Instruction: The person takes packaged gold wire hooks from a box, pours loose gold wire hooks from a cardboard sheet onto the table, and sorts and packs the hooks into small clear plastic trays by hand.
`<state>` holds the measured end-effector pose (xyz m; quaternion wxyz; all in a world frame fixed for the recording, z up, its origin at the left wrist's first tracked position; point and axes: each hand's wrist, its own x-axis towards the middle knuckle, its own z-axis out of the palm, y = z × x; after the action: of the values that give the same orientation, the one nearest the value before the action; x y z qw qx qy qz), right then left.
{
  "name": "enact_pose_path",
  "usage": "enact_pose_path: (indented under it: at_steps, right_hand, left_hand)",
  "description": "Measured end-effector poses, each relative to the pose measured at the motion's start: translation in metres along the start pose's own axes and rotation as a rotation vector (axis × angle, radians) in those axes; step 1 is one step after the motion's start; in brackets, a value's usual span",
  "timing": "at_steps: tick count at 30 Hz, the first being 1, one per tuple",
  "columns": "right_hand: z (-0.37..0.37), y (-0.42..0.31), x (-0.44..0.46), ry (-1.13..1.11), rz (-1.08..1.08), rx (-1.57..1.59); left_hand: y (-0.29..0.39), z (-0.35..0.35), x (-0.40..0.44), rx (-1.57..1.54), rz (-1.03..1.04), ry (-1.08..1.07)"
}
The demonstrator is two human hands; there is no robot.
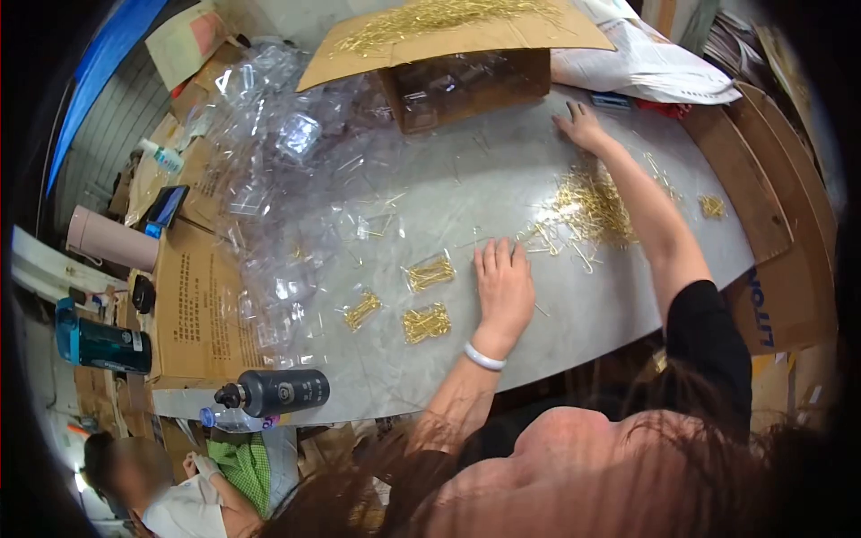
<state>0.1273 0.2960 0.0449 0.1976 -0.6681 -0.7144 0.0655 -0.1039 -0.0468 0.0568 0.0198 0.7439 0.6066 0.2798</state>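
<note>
My left hand [504, 291] lies palm down on the grey table, fingers stretched out, with a pale bangle [484, 358] on its wrist. A thin gold-coloured hook lies near its fingertips. To its left are a clear plastic pack of gold hooks [429, 273], a second pack [426, 323] and a smaller gold bundle [363, 309]. Farther away, my right hand [583, 127] reaches past the pile, fingers apart on the table by the cardboard box's right side. Beneath my right forearm spreads a loose pile of gold hooks [587, 211]. Neither hand visibly holds anything.
A cardboard box [466, 90] stands at the back, more gold hooks [439, 20] on its flap. Clear plastic cases [296, 134] heap at the left. A dark bottle [285, 393] lies near the front left edge. A small gold bundle [711, 207] sits right. Another person [193, 502] sits lower left.
</note>
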Motion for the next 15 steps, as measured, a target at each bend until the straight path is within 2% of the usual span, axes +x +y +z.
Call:
enact_pose_path:
  at_steps: [1,4,6,9,12,14,15]
  right_hand:
    - [0.013,-0.004,0.020,-0.076,0.121,-0.003]
    - [0.040,-0.068,0.023,-0.128,0.056,-0.089]
    - [0.061,-0.127,-0.001,-0.085,-0.073,-0.076]
    - [0.052,-0.197,-0.059,-0.272,-0.366,-0.022]
    - [0.056,-0.197,-0.121,-0.263,-0.749,-0.016]
    - [0.044,-0.187,-0.169,-0.256,-0.878,0.036]
    - [0.031,-0.178,-0.193,-0.263,-0.875,0.096]
  left_hand:
    - [-0.002,-0.001,0.002,-0.017,-0.003,0.040]
    - [-0.010,-0.007,0.007,-0.077,-0.018,0.150]
    - [-0.009,-0.010,0.009,-0.147,-0.031,0.210]
    - [-0.007,-0.019,0.011,-0.220,-0.066,0.282]
    - [-0.011,-0.027,0.013,-0.287,-0.081,0.444]
    - [-0.014,-0.025,0.014,-0.365,-0.111,0.532]
    - [-0.016,-0.023,0.015,-0.406,-0.124,0.580]
